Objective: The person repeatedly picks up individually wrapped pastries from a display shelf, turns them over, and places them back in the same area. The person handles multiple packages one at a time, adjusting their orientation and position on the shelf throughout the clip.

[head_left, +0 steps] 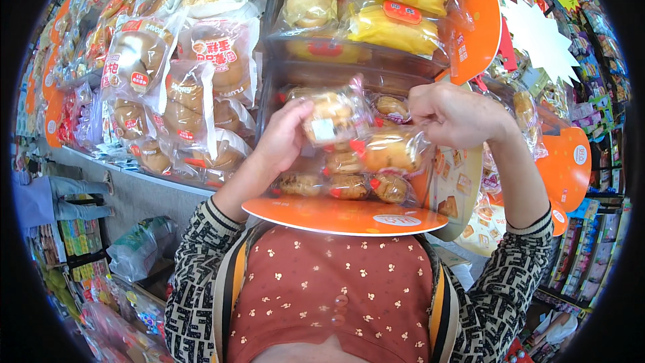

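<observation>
My left hand (288,133) grips a clear plastic-wrapped pastry (330,116) with a small white label, held over a display bin behind an orange front board (347,216). Closed fingers of my right hand (448,113) pinch the right end of another clear bag holding a larger bun (395,151). Between my hands a small wrapped pastry (392,107) lies further back in the bin. Beneath them are several dark-speckled wrapped pastries (347,186) with red bag ends. The held packet is slightly blurred.
Brown bread rolls in bags (189,96) fill the compartment at left. Yellow-wrapped cakes (395,25) lie in a tray beyond the bin. An orange sign board (473,20) stands at upper right. At far left, a person's legs (83,199) show in the aisle, near a large plastic-wrapped bundle (141,247).
</observation>
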`<state>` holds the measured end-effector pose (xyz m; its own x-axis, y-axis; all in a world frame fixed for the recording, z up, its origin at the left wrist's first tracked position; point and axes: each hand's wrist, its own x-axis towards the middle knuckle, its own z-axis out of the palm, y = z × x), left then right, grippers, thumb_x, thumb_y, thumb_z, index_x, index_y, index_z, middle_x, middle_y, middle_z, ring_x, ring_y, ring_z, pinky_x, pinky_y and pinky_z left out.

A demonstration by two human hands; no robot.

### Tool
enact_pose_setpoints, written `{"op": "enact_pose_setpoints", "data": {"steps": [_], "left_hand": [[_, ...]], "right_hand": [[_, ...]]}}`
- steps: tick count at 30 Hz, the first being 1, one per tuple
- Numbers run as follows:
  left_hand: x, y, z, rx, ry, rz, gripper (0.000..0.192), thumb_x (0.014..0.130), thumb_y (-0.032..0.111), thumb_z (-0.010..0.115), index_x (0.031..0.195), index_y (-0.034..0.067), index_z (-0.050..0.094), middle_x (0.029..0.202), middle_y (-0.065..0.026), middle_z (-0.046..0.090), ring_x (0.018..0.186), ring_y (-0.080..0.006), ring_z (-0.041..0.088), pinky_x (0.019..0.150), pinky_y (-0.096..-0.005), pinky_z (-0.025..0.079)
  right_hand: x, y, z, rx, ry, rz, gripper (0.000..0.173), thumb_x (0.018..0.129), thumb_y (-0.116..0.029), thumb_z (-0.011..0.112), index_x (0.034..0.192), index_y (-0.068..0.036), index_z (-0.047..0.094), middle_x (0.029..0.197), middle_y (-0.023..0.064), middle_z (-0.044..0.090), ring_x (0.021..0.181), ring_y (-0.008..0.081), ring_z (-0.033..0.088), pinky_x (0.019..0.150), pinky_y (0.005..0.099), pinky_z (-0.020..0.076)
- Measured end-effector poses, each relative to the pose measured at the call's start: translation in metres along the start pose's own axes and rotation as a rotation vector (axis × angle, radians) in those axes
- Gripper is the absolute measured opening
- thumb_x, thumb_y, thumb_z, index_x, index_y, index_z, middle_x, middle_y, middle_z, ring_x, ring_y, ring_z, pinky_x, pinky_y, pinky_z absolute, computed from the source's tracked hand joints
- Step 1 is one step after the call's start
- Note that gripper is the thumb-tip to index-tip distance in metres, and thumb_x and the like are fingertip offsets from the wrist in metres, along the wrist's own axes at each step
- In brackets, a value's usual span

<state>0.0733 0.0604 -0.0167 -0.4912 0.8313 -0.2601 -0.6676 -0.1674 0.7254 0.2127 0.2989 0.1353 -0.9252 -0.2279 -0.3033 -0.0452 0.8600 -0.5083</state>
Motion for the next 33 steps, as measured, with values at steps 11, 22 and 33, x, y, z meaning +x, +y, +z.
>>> {"op": "enact_pose_setpoints", "data": {"steps": [11,22,33], "left_hand": [[-0.007,0.010,0.007,-0.210,-0.045,0.003,0.042,0.101,0.027,0.041,0.131,-0.003,0.045,0.128,-0.0146,0.055,0.118,-0.0254,0.055,0.102,-0.0428,0.043],[-0.006,0.001,-0.006,-0.082,0.000,0.124,0.036,0.097,0.024,0.052,0.122,-0.002,0.052,0.117,-0.0117,0.061,0.106,-0.0207,0.060,0.093,-0.0373,0.048],[-0.004,0.006,-0.019,-0.010,-0.070,0.031,0.040,0.099,0.036,0.046,0.120,0.003,0.054,0.102,-0.0064,0.067,0.083,-0.0127,0.064,0.064,-0.0249,0.050]], "right_hand": [[0.044,-0.022,0.003,-0.381,0.224,0.082,0.022,0.077,-0.011,0.064,0.092,0.005,0.057,0.096,0.0196,0.057,0.094,0.0373,0.059,0.083,0.0442,0.0487],[0.101,-0.019,0.000,-0.033,0.005,0.036,0.033,0.077,-0.019,0.071,0.101,0.002,0.062,0.083,0.0175,0.065,0.082,0.0288,0.064,0.074,0.0387,0.0493],[0.106,-0.012,0.002,0.266,0.193,0.087,0.014,0.084,-0.011,0.062,0.089,0.002,0.063,0.073,0.0066,0.062,0.065,0.0133,0.057,0.058,0.0284,0.0456]]}}
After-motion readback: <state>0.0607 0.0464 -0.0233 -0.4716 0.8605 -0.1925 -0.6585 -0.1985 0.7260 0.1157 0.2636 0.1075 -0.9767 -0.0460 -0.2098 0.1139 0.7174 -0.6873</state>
